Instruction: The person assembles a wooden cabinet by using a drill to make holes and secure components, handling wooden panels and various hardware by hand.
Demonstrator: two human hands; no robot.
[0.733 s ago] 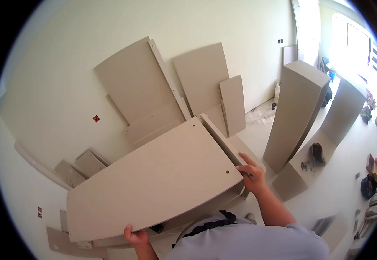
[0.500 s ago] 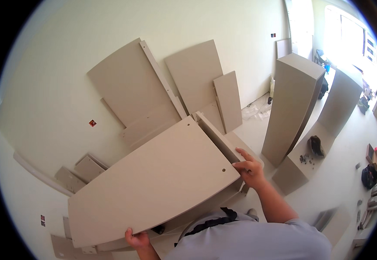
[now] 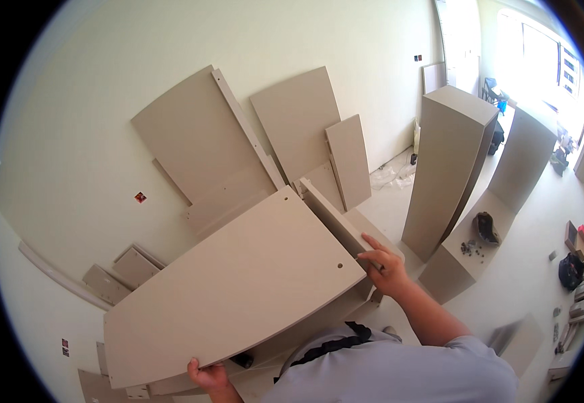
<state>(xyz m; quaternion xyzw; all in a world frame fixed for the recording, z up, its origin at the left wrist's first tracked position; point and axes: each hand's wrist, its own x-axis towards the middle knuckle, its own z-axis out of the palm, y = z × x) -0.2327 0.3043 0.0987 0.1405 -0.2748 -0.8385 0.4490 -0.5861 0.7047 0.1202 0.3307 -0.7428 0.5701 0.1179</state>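
From my remote head view I record one large panel (image 3: 231,275), beige and face up, lying directly before the wearer, its long side running from lower left toward the centre. Two dark round holes (image 3: 340,266) are noted near its right end. A narrow board (image 3: 336,218) runs just beside that end, with a dark gap between the two.

The left hand (image 3: 208,376) is at the near edge: thumb over the top, the fingers passing beneath, the edge clamped between them. The right hand (image 3: 385,269) is at the right-hand near corner, its fingers (image 3: 373,243) spread apart and touching the narrow board; whether they also clamp it, I cannot tell.

Behind, I find a tall leaning panel (image 3: 201,127), a second panel (image 3: 299,121) and a smaller panel (image 3: 351,161), all tilted against the wall (image 3: 104,101). To the right, a box-shaped unit (image 3: 440,168) stands upright; beside it, an angled unit (image 3: 448,277) carries a dark pouch (image 3: 487,228) and scattered small pieces (image 3: 470,248).
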